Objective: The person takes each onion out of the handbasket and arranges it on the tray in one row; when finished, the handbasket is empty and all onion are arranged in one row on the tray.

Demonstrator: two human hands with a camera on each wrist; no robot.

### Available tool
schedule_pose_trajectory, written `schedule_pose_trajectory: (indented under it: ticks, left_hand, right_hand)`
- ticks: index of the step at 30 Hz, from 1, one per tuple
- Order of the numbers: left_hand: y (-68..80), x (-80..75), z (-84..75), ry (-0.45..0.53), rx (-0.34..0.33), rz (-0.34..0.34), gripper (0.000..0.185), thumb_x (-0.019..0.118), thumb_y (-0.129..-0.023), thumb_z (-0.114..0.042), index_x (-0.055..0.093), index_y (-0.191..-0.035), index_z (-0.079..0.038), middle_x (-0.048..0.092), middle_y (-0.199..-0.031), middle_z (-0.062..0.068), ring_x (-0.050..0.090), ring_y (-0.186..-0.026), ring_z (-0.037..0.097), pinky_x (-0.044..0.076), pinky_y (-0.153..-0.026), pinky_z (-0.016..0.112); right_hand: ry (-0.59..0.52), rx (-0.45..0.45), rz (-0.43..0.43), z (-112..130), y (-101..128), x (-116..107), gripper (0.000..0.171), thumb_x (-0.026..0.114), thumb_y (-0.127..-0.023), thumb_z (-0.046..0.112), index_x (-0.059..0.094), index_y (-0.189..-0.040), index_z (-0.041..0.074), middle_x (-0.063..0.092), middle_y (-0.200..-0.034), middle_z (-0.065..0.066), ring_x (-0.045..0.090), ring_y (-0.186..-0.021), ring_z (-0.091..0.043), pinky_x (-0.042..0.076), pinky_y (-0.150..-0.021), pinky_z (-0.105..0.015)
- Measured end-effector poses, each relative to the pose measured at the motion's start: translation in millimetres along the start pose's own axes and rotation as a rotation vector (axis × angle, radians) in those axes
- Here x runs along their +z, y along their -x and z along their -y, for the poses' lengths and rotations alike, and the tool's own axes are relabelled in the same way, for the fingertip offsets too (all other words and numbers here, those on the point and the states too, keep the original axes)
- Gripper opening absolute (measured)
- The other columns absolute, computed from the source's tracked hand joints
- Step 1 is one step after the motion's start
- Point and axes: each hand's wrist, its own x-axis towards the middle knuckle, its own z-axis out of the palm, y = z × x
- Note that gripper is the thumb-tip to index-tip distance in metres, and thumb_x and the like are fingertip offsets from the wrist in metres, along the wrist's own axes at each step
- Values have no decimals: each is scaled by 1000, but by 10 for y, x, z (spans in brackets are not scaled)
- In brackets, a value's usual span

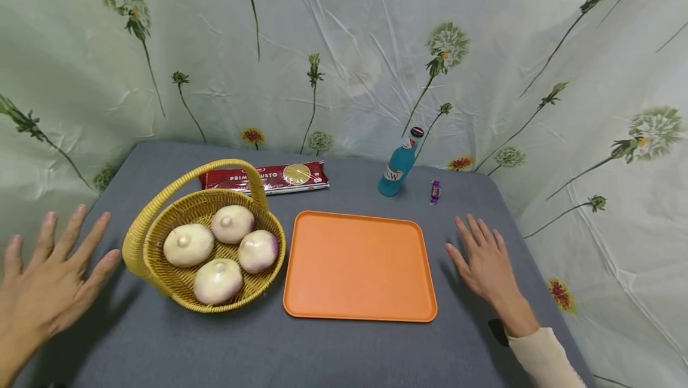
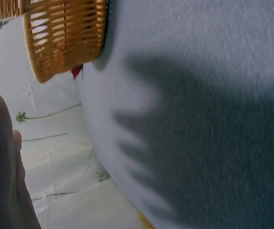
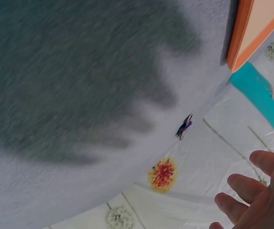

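Left hand (image 1: 48, 280) fingers spread wide beside the basket (image 1: 141, 239), right hand (image 1: 484, 259) flat, fingers straight (both holding nothing), near orange tray (image 1: 359, 265)

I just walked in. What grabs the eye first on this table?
The bright orange tray in the middle of the grey table, bare on top. Left of it stands a yellow wicker basket holding four pale round turnips. An open hand lies at each side, the left hand by the basket, the right hand beside the tray.
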Motion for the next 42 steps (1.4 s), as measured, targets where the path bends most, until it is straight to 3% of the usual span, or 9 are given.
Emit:
schedule_pose_trajectory:
  ticks: [8,14,23,30,34,39,42]
  left_hand:
    - [53,49,-117,36,91,-40,73,26,-106,-55,-11,-160,-22,-19,-165,7,-25,-149,36,-22,-114,62]
    - [116,51,-173,24,146,-76,78,33,-104,-58,-9,-161,-25,-17,-167,5,-23,-151,33,-19,-116,61]
    - [163,87,-247,50,243,-83,105,50,-89,-74,-7,-161,-23,-20,-167,-2,-25,-151,24,-17,-117,60]
    - [144,161,-344,123,273,-67,120,65,-79,-73,-6,-162,-23,-19,-168,-1,-25,-151,24,-19,-116,59]
    - [121,214,-362,158,304,-92,123,70,-75,-71,-1,-163,-23,-11,-169,3,-22,-152,26,-18,-117,59]
    - [112,259,-373,221,341,-104,125,78,-69,-65,6,-163,-22,10,-167,20,-17,-154,28,-14,-118,60]
    - [110,294,-412,288,350,-106,126,82,-67,-61,11,-163,-22,14,-165,24,-13,-154,32,-11,-118,62]
  right_hand:
    - [-19,-35,-5,178,-81,60,65,53,-102,44,38,-155,8,35,-158,-24,30,-144,-45,19,-115,-64]
    - [-20,-64,-3,296,-118,81,65,54,-102,43,37,-155,11,35,-159,-22,30,-145,-44,19,-116,-63]
    - [-32,-88,9,418,-190,117,66,55,-101,44,37,-156,12,34,-160,-20,29,-145,-43,19,-117,-62]
    - [-36,-92,36,508,-255,125,66,50,-103,48,35,-157,13,32,-161,-18,28,-146,-42,17,-118,-61]
    - [-47,-93,46,564,-288,136,67,50,-103,50,34,-157,14,30,-162,-18,26,-148,-41,16,-119,-61]
    - [-61,-100,28,632,-326,158,68,49,-102,51,34,-157,14,32,-162,-17,26,-148,-40,15,-119,-59]
    - [-72,-96,23,671,-347,158,67,50,-102,50,35,-157,14,32,-161,-17,26,-148,-41,14,-120,-59]
